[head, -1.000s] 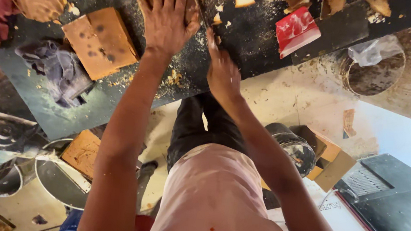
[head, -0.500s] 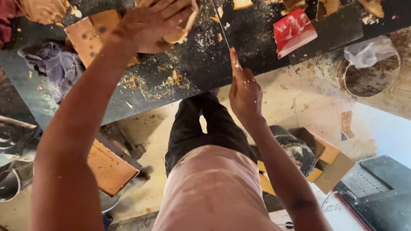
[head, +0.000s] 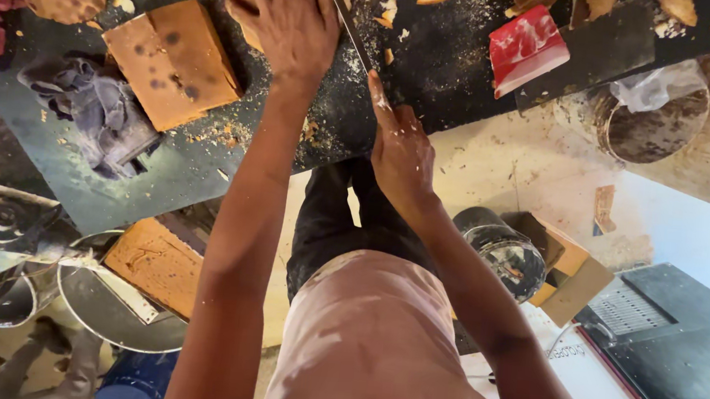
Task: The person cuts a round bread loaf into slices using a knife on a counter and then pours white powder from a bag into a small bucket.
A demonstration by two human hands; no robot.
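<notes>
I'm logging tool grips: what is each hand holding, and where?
Right hand grips the thin blade at its near end. Left hand presses flat on the wood piece.

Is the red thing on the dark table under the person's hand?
No, the red block lies by itself on the dark table, well apart from both the left hand and the right hand.

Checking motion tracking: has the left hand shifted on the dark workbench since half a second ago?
Yes. The left hand has moved right, away from the orange-brown rectangular block, and now lies flat on the wooden piece beside the thin blade.
</notes>
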